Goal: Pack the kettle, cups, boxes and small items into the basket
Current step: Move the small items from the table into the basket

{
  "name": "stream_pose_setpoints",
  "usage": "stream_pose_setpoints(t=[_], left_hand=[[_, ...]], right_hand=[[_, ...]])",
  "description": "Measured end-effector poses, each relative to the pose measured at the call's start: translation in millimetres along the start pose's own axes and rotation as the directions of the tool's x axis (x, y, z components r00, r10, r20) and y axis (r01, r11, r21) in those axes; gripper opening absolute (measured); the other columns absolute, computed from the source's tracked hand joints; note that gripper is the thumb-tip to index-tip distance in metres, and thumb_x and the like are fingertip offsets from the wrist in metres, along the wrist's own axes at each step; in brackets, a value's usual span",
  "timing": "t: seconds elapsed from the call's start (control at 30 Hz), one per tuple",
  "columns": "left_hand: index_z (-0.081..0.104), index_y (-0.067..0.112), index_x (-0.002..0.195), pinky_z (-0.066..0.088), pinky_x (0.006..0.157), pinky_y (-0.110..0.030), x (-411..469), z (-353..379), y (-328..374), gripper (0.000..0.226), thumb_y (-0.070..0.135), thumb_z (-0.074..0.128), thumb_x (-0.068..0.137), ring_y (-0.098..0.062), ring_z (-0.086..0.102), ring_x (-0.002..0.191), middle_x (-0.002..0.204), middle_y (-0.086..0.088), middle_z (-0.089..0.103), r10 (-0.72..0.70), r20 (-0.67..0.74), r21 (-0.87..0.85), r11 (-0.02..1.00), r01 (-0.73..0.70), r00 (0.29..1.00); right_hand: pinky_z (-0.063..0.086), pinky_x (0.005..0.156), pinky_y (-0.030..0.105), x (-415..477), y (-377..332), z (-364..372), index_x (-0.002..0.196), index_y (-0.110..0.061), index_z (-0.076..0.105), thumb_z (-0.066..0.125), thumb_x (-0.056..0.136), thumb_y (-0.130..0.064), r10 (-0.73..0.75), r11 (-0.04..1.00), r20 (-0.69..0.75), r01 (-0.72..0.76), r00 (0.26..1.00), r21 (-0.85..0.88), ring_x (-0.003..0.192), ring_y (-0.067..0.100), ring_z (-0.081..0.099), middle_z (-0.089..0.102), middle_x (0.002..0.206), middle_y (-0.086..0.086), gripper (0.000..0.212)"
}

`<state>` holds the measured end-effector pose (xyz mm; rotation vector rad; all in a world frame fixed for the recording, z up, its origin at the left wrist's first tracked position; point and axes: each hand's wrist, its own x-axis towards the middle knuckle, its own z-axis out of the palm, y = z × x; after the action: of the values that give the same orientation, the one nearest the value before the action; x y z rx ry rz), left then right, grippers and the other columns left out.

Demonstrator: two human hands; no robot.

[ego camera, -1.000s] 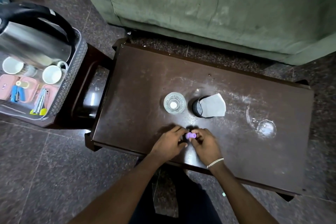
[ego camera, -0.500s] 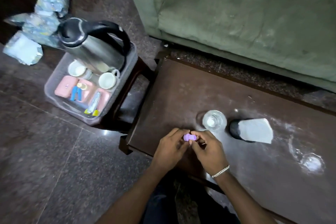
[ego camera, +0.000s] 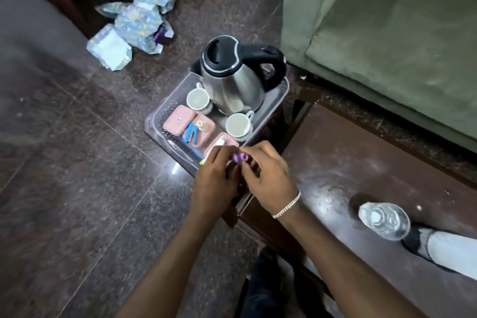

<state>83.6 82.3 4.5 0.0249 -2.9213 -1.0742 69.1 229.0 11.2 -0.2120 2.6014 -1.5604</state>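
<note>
Both hands, left hand (ego camera: 215,183) and right hand (ego camera: 268,175), have moved from the bench (ego camera: 361,162) to above the basket (ego camera: 280,93), fingers grasping a small purple item (ego camera: 240,157). The basket holds the kettle (ego camera: 232,80), two cups (ego camera: 238,125) and pink boxes (ego camera: 178,120).

Purple item (ego camera: 240,157) mostly hidden by fingers (ego camera: 254,153).

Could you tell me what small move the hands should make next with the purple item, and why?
Probably lower the purple item into the basket and release it. Both the left hand and right hand pinch it just above the basket's near corner, where kettle and cups are already packed.
</note>
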Motion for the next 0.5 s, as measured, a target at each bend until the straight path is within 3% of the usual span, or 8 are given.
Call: stream_pose_setpoints(t=[0.2, 0.5], left_hand=[[0.073, 0.007, 0.111, 0.053, 0.081, -0.034, 28.3, -29.2, -42.4, 0.026, 0.002, 0.078, 0.086, -0.025, 0.067, 0.093, 0.109, -0.007, 0.066, -0.066, -0.071, 0.011, 0.998, 0.067, 0.995], [0.071, 0.005, 0.105, 0.047, 0.079, -0.037, 66.2, -51.4, -103.1, 0.020, 0.010, 0.071, 0.085, -0.033, 0.065, 0.091, 0.101, -0.014, 0.069, -0.173, -0.129, 0.089, 0.979, 0.186, 0.976]], right_hand=[[0.056, 0.083, 0.042, 52.9, -18.0, 52.1, 0.113, -0.009, 0.072, 0.065, 0.096, -0.017, 0.003, 0.999, 0.079, 0.001, 0.997, -0.048, 0.087, 0.025, 0.068, 0.062, 0.103, 0.008, 0.020], [0.048, 0.093, 0.045, 111.2, -37.8, 110.2, 0.118, -0.005, 0.070, 0.057, 0.099, -0.015, 0.000, 0.982, 0.275, 0.052, 0.961, -0.183, 0.107, 0.035, 0.062, 0.064, 0.117, 0.016, 0.025]])
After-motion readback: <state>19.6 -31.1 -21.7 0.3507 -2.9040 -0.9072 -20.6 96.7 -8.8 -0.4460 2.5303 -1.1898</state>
